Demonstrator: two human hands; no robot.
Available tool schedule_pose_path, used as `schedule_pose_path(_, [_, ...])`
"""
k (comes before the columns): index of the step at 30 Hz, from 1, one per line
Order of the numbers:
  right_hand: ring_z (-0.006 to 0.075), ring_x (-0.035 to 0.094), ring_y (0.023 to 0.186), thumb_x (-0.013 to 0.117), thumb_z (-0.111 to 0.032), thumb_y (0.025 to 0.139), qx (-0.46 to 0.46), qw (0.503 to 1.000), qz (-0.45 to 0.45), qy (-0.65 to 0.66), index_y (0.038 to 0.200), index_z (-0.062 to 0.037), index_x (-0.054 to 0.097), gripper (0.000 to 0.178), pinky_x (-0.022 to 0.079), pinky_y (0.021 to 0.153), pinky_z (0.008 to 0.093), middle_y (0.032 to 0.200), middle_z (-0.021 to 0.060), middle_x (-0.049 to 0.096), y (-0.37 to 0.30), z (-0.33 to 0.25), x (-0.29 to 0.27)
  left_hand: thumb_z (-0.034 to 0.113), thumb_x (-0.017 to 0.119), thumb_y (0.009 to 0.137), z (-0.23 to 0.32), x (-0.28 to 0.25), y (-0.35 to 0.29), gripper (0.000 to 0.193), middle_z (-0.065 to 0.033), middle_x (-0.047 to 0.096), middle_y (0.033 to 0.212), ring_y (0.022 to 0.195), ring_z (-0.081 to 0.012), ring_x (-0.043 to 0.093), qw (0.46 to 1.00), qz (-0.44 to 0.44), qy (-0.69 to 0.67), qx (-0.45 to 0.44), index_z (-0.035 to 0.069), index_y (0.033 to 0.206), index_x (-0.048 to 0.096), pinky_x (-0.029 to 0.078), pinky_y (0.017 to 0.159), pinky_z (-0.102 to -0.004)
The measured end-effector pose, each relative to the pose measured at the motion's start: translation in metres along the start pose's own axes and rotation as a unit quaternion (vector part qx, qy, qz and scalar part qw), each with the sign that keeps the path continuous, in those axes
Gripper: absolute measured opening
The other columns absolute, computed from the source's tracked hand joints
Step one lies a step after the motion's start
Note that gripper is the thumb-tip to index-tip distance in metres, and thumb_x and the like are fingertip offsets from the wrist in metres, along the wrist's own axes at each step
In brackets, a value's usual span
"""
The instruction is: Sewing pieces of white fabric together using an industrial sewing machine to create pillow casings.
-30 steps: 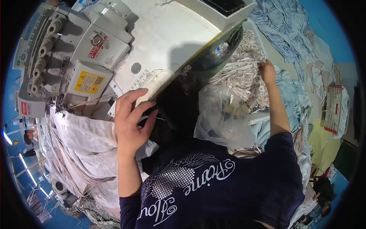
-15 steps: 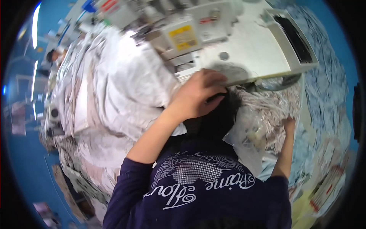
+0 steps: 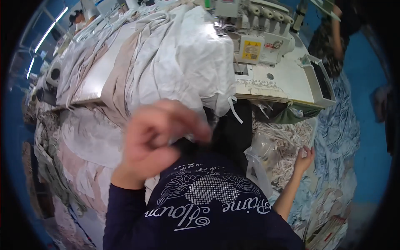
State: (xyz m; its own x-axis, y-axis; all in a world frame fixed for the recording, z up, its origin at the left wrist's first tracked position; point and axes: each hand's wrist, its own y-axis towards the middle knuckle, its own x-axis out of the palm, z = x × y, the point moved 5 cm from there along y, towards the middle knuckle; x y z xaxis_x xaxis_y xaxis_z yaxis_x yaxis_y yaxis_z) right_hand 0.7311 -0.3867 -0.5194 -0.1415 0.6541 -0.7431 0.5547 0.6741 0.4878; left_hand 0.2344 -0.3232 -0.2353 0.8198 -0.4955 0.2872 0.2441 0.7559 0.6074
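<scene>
My left hand [image 3: 156, 137] is in the air in front of my chest, left of the middle, smeared by motion. Its fingers are loosely bent with the thumb apart, and I see nothing between them. Beyond it a pile of white cloth [image 3: 183, 62] covers the worktable and hangs over its front edge, a thin white strip [image 3: 235, 111] dangling from it. My right hand [image 3: 305, 157] is low on the right, fingers apart, beside a heap of pale fabric scraps [image 3: 287, 137]. It holds nothing visible.
A white sewing machine [image 3: 266, 46] stands on the table [image 3: 287, 89]. An open white box [image 3: 323, 79] sits at its right end. A clear plastic bag [image 3: 262, 154] lies by the scraps. Blue-grey cloth [image 3: 337, 121] is heaped at right. Another person [image 3: 333, 41] stands far right.
My left hand has left the table edge by the machine and come back toward me, to the left. My right hand has moved down and left. The view has shifted, showing more of the machine.
</scene>
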Motion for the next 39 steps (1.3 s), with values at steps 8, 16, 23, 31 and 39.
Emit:
schedule_pose_path(8, [0.0248,0.06,0.089,0.061,-0.001,0.08,-0.265,0.936,-0.052,0.225,0.09,-0.002,0.065,0.011,0.045,0.083,0.0317,0.092,0.01,0.064,-0.012,-0.259,-0.035,-0.002,0.062,0.077,0.122,-0.032,-0.064,0.01,-0.0101,0.06,0.096,0.083,-0.021,0.06,0.983,-0.139,-0.033,0.112,0.005,0.084,0.063,0.052,0.071,-0.0344])
schedule_pose_path(16, [0.025,0.059,0.082,0.064,0.002,0.075,-0.367,0.862,-0.122,0.327,0.088,-0.0029,0.065,0.014,0.045,0.075,0.0327,0.086,0.0099,0.064,-0.042,-0.373,-0.034,0.0,0.059,0.081,0.179,-0.015,-0.099,0.006,-0.0064,0.061,0.088,0.081,-0.0146,0.058,0.97,-0.178,0.054,0.159,0.003,0.083,0.063,0.05,0.072,-0.0314])
schedule_pose_path(23, [0.0116,0.057,0.061,0.065,-0.013,0.082,-0.333,0.71,-0.589,0.195,0.098,0.0023,0.062,0.023,0.045,0.053,0.0236,0.078,0.0071,0.063,-0.138,-0.419,0.055,0.033,0.048,0.092,-0.078,-0.254,-0.309,0.03,-0.0013,0.059,0.081,0.071,-0.009,0.051,0.808,0.452,0.229,-0.301,0.006,0.097,0.06,0.04,0.062,-0.0247])
schedule_pose_path(31, [0.0244,0.056,0.099,0.075,-0.039,0.07,-0.35,0.753,-0.495,0.254,0.118,0.0062,0.049,0.071,0.046,0.082,0.033,0.105,0.0192,0.058,-0.178,-0.447,0.124,0.042,0.056,0.087,-0.247,-0.221,-0.479,0.055,-0.0112,0.061,0.094,0.081,-0.0223,0.058,0.642,0.597,-0.088,-0.473,0.0,0.122,0.044,0.05,0.066,-0.0343])
schedule_pose_path(39, [0.0082,0.055,0.08,0.069,-0.026,0.08,-0.225,0.651,-0.632,0.356,0.103,-0.0005,0.061,0.035,0.044,0.069,0.0231,0.092,0.0031,0.063,-0.177,-0.494,0.145,0.05,0.051,0.088,-0.233,-0.24,-0.38,0.078,-0.0206,0.049,0.126,0.114,-0.0284,0.051,0.539,0.667,-0.356,-0.372,0.002,0.141,0.021,0.04,0.099,-0.0356])
